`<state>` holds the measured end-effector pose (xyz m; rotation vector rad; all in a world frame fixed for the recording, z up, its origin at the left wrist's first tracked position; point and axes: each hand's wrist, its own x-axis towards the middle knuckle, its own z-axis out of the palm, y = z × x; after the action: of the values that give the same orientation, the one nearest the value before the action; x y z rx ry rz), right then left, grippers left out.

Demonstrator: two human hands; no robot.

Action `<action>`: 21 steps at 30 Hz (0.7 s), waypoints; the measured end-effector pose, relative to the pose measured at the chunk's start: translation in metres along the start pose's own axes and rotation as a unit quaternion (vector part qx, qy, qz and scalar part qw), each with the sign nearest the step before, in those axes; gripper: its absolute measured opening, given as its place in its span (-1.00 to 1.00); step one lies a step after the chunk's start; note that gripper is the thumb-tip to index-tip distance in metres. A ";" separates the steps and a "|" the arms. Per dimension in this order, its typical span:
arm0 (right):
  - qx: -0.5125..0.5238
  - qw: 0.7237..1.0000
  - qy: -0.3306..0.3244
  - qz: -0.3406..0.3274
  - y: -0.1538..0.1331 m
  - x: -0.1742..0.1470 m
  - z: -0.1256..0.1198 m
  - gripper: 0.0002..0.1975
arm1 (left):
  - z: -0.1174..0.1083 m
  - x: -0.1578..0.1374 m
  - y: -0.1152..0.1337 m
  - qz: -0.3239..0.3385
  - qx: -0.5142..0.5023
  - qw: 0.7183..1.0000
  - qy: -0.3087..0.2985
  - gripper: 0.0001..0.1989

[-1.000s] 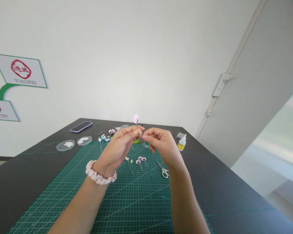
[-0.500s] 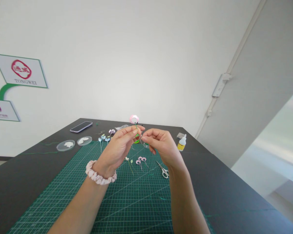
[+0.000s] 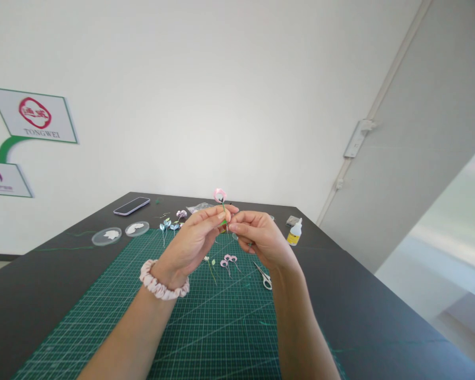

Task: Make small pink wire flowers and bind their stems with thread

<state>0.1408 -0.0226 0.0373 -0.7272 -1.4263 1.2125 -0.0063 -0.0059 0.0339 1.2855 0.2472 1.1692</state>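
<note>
Held up over the mat is a pink artificial flower (image 3: 220, 196) with a pale centre and a thin green stem. My left hand (image 3: 198, 229), with a pale scrunchie (image 3: 158, 282) round the wrist, pinches that stem just below the bloom. Close against its fingertips, my right hand (image 3: 261, 237) is closed in a pinch at the lower stem. Whatever lies between the right thumb and forefinger is too small to make out. Below the hands, several small purple flowers (image 3: 228, 260) on wire stems and a white bud with a green stem (image 3: 210, 268) lie on the mat.
A green cutting mat (image 3: 214, 327) covers much of the black table (image 3: 364, 295). White-handled scissors (image 3: 266, 281) lie beside my right forearm, with a glue bottle (image 3: 295, 232) beyond. Leftward are blue-leaved sprigs (image 3: 165, 226), dishes of white pieces (image 3: 106, 236) and a phone (image 3: 132, 206).
The pink flower has turned a little and shifted slightly right. My right hand has come in closer to the left fingertips, its fingers more curled.
</note>
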 end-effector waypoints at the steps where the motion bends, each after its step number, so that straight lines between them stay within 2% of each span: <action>1: 0.004 1.000 -0.002 0.005 0.000 0.000 0.000 -0.73 | 0.000 0.000 0.000 0.001 -0.001 1.000 -0.002 -0.80; 11: 0.037 0.997 -0.042 0.046 -0.001 0.000 0.000 -0.77 | -0.004 0.000 -0.003 -0.006 0.012 1.000 -0.006 -0.83; 21: 0.076 0.993 -0.065 0.064 0.002 0.002 0.005 -0.71 | -0.005 0.000 -0.004 -0.008 0.017 1.000 -0.020 -0.82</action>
<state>0.1356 -0.0218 0.0365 -0.6526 -1.3921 1.4750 -0.0079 -0.0025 0.0290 1.3331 0.2480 1.1293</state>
